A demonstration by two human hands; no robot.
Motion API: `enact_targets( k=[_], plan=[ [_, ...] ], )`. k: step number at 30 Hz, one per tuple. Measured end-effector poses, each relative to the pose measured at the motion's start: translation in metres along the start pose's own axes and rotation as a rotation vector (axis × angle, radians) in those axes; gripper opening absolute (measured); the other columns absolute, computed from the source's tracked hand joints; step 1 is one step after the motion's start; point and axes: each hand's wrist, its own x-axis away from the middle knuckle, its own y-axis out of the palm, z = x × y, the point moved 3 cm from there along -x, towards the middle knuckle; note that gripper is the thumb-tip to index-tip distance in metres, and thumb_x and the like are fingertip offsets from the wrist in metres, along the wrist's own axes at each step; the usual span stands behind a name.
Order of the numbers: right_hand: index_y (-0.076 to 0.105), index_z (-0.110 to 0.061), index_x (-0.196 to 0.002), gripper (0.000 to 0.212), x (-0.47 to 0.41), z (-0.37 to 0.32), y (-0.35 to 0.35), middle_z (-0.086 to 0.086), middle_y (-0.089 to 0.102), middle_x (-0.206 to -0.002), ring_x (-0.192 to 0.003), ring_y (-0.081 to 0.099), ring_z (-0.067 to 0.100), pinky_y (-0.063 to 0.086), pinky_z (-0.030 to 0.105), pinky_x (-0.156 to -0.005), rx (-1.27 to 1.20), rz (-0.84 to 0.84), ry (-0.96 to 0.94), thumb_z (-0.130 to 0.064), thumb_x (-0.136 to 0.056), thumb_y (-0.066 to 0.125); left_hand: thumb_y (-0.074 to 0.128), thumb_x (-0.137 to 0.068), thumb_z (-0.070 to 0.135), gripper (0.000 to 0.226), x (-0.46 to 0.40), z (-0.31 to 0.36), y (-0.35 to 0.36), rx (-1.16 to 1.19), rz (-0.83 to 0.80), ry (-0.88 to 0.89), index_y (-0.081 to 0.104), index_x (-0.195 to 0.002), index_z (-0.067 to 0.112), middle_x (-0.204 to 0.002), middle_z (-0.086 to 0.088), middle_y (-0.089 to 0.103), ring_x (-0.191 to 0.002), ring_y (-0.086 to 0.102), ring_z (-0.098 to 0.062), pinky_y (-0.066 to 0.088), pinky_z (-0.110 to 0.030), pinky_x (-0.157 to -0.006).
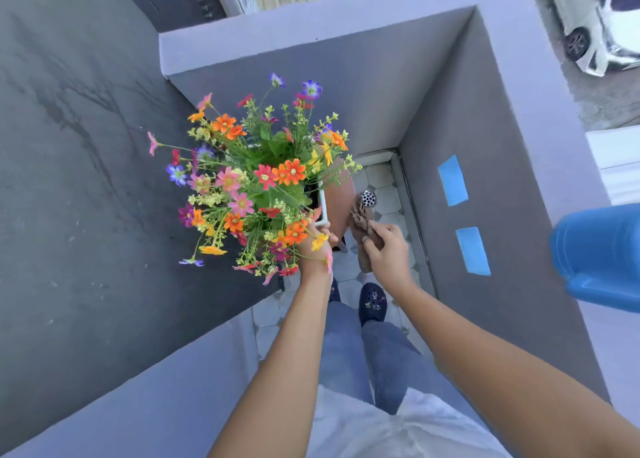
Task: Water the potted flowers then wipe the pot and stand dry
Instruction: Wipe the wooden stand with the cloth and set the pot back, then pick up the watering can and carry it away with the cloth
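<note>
Over at the left, the potted flowers (249,183) sit on the round brown stand (337,197), blooms spreading wide and hiding most of the white pot (322,203). The left hand (317,246) reaches under the stems, fingers curled on the pot's near rim, apparently to steady it. Just right, the right hand (384,246) pinches a crumpled brown cloth (362,227) near the stand's edge, ready for drying, I'd judge. Far right, a blue container (599,256) rests on the ledge.
</note>
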Motion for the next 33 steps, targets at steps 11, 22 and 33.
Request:
enact_targets(
  k=[11, 22, 33],
  plan=[
    [0.062, -0.008, -0.131, 0.036, 0.028, 0.009, -0.059, 0.005, 0.054, -0.116, -0.103, 0.052, 0.013, 0.037, 0.020, -0.095, -0.131, 0.108, 0.056, -0.011, -0.096, 0.062, 0.031, -0.104, 0.009, 0.028, 0.009, 0.004, 0.020, 0.142, 0.007, 0.125, 0.057, -0.113, 0.010, -0.075, -0.003, 0.047, -0.054, 0.042, -0.011, 0.046, -0.016, -0.047],
    [0.066, -0.014, -0.126, 0.034, 0.069, -0.068, -0.168, 0.002, 0.060, -0.111, -0.105, 0.058, 0.012, 0.046, 0.029, -0.098, -0.274, 0.312, -0.138, -0.011, -0.093, 0.067, 0.051, -0.098, 0.030, 0.025, 0.108, 0.017, 0.062, -0.740, -0.432, 0.285, 0.064, -0.106, 0.010, -0.085, -0.006, 0.071, -0.049, 0.054, -0.013, 0.042, -0.022, -0.045],
    [0.068, -0.021, -0.117, 0.027, 0.166, -0.098, -0.357, 0.005, 0.064, -0.112, -0.106, 0.063, 0.018, 0.051, 0.037, -0.097, -0.486, 0.823, -0.158, -0.014, -0.091, 0.068, 0.055, -0.094, 0.017, 0.015, 0.275, 0.049, 0.163, -0.281, -0.832, 0.171, 0.064, -0.093, 0.005, -0.058, -0.002, 0.057, -0.040, 0.041, -0.013, 0.034, -0.024, -0.041]
  ],
)
